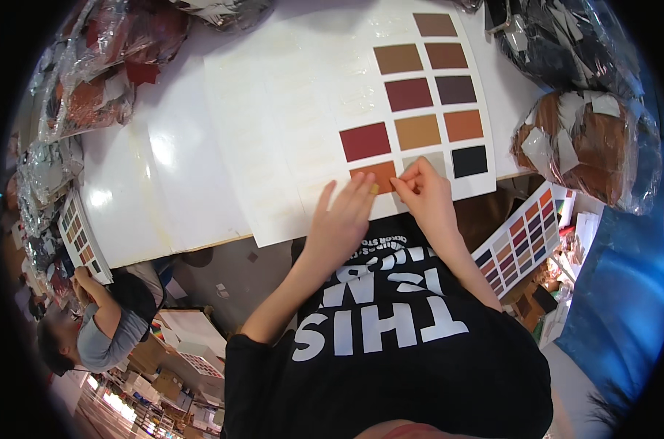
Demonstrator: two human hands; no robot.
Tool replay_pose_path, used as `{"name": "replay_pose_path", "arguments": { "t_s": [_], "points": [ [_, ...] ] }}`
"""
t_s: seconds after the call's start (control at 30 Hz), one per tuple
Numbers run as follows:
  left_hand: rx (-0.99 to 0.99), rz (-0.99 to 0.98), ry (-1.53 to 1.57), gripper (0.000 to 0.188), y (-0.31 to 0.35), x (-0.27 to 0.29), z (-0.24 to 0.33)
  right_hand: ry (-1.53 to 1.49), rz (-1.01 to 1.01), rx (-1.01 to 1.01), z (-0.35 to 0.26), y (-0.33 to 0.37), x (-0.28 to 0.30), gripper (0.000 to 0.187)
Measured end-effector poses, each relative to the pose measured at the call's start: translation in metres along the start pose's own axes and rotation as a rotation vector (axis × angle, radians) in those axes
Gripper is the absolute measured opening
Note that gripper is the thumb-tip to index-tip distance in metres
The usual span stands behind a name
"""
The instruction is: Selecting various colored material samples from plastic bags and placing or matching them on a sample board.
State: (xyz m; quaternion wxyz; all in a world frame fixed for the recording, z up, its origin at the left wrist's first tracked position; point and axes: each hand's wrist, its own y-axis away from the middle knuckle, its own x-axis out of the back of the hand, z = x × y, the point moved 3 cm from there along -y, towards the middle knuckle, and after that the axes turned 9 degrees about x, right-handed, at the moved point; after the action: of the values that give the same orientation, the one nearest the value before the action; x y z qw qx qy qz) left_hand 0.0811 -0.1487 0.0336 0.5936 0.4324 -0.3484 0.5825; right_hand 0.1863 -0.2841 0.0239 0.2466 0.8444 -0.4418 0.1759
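A white sample card (pixel 288 110) lies on the table and carries several leather swatches in brown, red, orange and black (pixel 409 94). My left hand (pixel 341 221) lies flat on the card's near edge. Its fingertips rest beside an orange-brown swatch (pixel 372 173). My right hand (pixel 425 192) is just to the right, thumb and forefinger pinched at the near edge of a grey-beige swatch (pixel 428 159), which it partly hides. A small yellowish bit (pixel 374 189) shows between the two hands.
Clear plastic bags of leather scraps lie at the right (pixel 588 146), top right (pixel 566 44) and left (pixel 98 66). A filled swatch card (pixel 526 238) sits by my right arm. At the lower left another person (pixel 102 329) handles a swatch card (pixel 80 234).
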Motion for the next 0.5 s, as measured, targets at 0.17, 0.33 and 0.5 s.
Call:
{"name": "replay_pose_path", "arguments": {
  "t_s": [0.17,0.33,0.5],
  "points": [
    [-0.112,0.030,0.011,0.048,-0.011,-0.003,0.010,-0.041,0.098,0.061,-0.007,0.001,0.020,0.023],
    [-0.267,-0.021,0.393,0.040,-0.040,0.034,-0.002,-0.121,0.090,0.168,-0.016,-0.017,0.027,0.021],
    [-0.274,0.456,0.141,0.044,-0.125,0.173,-0.067,-0.130,0.151,0.386,-0.052,-0.060,0.054,0.019]
  ]
}}
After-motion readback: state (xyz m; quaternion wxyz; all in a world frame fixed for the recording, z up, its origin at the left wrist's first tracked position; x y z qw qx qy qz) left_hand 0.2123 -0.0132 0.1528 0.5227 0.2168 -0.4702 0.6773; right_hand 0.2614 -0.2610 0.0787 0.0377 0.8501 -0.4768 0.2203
